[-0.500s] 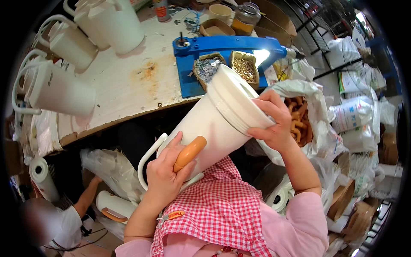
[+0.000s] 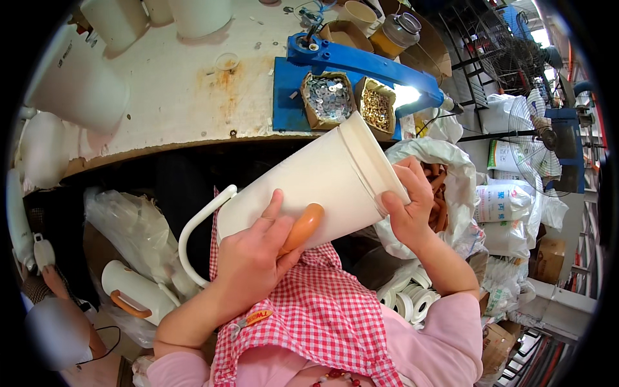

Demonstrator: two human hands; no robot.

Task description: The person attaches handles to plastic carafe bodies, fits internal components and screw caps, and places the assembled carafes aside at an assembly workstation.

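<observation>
Change: the jug (image 2: 309,184) now lies more level across the lap than half a second ago, and the left hand (image 2: 255,258) has slid up so the orange grip (image 2: 302,227) sits under its fingertips rather than its palm.
Left hand: fingers together, pressing the grip flat against the jug's side near the base; the thumb is hidden, so I cannot tell whether it pinches.
Right hand: (image 2: 407,206) curled around the jug's wide rim, fingers outside and thumb at the lip, seemingly steadying it against the left hand's push.
Jug: white, tapered, tilted with the mouth up and to the right, held over a red checked apron (image 2: 309,309).
Handle: a thin white loop (image 2: 193,232) stands off the base end, bare, apparently where the grip belongs.
Bench: a worn white top (image 2: 187,97) with a blue press (image 2: 351,61) and two boxes of small metal parts (image 2: 348,100) within reach.
Sack: an open bag (image 2: 451,180) just beside the right hand holds more orange grips.
Floor: a finished jug (image 2: 132,293) lies at lower left.
</observation>
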